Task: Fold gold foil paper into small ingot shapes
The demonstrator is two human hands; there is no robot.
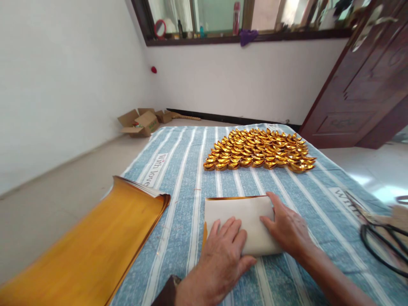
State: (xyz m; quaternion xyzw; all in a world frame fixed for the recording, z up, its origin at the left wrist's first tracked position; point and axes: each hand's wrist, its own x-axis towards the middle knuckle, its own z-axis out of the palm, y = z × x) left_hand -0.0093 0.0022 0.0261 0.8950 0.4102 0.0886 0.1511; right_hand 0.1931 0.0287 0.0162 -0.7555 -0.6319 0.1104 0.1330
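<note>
On the striped blue cloth lies a folded sheet of gold foil paper (255,238), its pale back facing up. Thin strips of gold show along its far and left edges. My left hand (225,250) rests flat on the paper, fingers stretched out. At its right edge, my right hand (288,227) grips the paper, thumb on top and index finger at the far corner; the other fingers are mostly hidden. To the left lies a stack of large gold sheets (95,242), its far end slightly curled. Many folded gold paper ingots (258,148) stand in rows farther back.
Black-handled scissors (379,233) lie at the right edge of the table, beside a brown piece (400,216). An open cardboard box (140,123) sits on the floor by the left wall. A dark red door (353,85) stands at the right.
</note>
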